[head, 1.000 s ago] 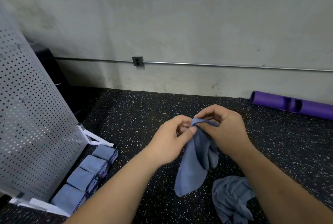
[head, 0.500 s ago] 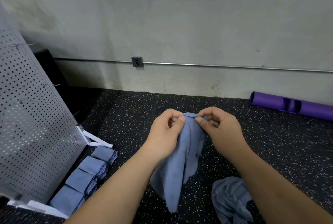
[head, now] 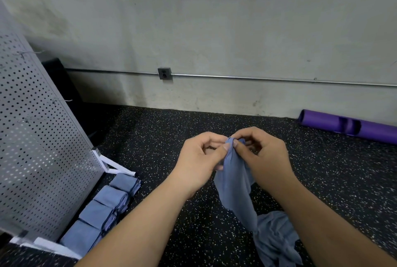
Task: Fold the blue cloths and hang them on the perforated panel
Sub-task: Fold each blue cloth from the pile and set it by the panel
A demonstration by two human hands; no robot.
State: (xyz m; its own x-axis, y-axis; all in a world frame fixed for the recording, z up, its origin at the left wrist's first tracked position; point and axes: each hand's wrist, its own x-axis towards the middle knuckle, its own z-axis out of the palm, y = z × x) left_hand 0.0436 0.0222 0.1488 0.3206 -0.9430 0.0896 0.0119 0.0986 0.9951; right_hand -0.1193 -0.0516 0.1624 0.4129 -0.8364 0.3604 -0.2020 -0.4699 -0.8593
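A blue cloth [head: 235,183] hangs in the air over the speckled floor, bunched and narrow. My left hand [head: 199,161] pinches its top edge between thumb and fingers. My right hand [head: 264,155] pinches the same edge right beside it. Under the hanging cloth a second blue cloth [head: 275,238] lies crumpled on the floor. The grey perforated panel [head: 36,142] leans at the left, with thin wire hooks [head: 62,100] sticking out of it. Several folded blue cloths [head: 107,204] lie in a row on the floor along its foot.
A purple foam roller [head: 348,126] lies by the wall at the right. The panel stands on white feet [head: 118,169]. A metal conduit with an outlet box [head: 165,73] runs along the wall, and a dark object [head: 62,82] sits behind the panel.
Both hands have stayed together at the cloth's top edge. The hanging cloth has swung from the left side to hang straighter down, over the crumpled cloth.
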